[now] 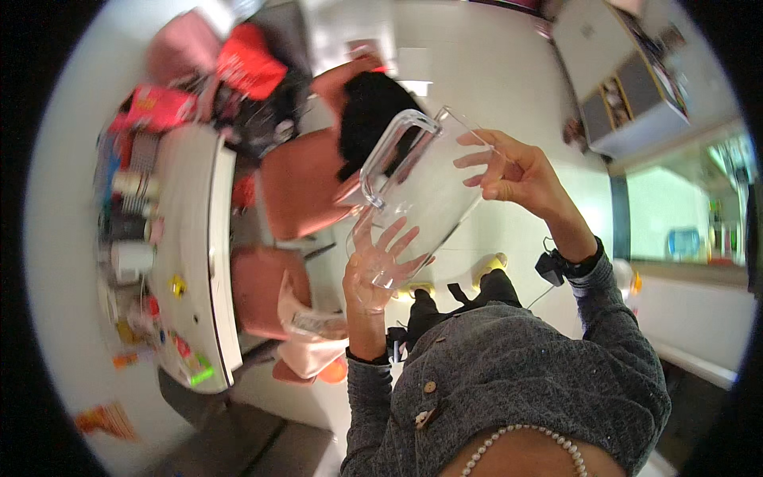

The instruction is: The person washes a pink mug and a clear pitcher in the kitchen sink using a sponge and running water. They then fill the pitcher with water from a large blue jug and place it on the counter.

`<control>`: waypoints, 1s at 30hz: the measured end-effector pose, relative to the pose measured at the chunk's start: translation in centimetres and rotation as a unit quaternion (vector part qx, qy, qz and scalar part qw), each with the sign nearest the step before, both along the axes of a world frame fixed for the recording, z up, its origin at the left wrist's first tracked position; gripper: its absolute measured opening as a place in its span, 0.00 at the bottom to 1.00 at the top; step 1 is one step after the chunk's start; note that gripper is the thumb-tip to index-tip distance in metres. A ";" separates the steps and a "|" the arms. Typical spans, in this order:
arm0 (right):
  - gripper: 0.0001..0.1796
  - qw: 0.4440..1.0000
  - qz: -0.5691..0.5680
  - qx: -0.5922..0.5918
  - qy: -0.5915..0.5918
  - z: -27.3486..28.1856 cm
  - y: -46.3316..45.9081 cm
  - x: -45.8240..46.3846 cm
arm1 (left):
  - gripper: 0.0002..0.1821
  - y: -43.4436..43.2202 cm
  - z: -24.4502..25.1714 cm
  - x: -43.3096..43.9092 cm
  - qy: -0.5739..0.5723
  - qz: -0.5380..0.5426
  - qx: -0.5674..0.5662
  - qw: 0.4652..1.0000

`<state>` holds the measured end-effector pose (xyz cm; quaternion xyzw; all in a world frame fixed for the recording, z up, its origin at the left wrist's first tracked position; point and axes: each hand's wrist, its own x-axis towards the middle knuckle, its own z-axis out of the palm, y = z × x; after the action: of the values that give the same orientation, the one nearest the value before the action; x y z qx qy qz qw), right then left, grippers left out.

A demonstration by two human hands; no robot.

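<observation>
A clear pitcher (429,197) with a large handle (375,149) is tilted between my two hands, in front of my body. My left hand (378,265) is beneath its lower end, palm against the clear wall with the fingers spread and seen through it. At the upper right, my right hand (506,170) grips the pitcher's rim, some of its fingers showing through the clear wall. The handle points up and to the left, away from both hands. Nothing can be seen inside the pitcher.
On the left, a white table (185,238) bears cups, packets and small items. Reddish chairs (304,185) stand beside it, one with a black garment (375,119) over it. Bags (250,62) are piled at the upper left. A cabinet (614,65) stands at the upper right.
</observation>
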<state>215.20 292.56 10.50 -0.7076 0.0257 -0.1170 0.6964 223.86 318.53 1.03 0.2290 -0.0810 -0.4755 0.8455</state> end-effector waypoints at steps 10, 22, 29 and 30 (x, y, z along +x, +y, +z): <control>0.35 0.800 -0.575 0.066 -0.158 -4.4 -21.2 -19.5 | 0.40 -34.0 -0.3 -19.6 0.238 -0.261 0.027 0.935; 0.53 0.636 -0.753 -0.156 0.063 -8.2 -30.5 -40.0 | 0.32 -55.1 -0.1 -37.3 0.125 -0.411 0.141 0.892; 0.41 0.594 -0.804 0.017 0.016 -9.0 -47.8 -51.9 | 0.30 -70.7 -0.9 -44.1 0.167 -0.530 0.192 0.809; 0.43 0.569 -0.820 -0.037 0.054 -9.3 -49.1 -51.7 | 0.30 -72.8 -0.8 -44.8 0.160 -0.541 0.164 0.809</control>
<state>163.54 243.46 1.24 -0.4132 0.6280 -0.6004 0.2727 179.04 245.75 0.20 0.2038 0.0234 -0.8921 0.4025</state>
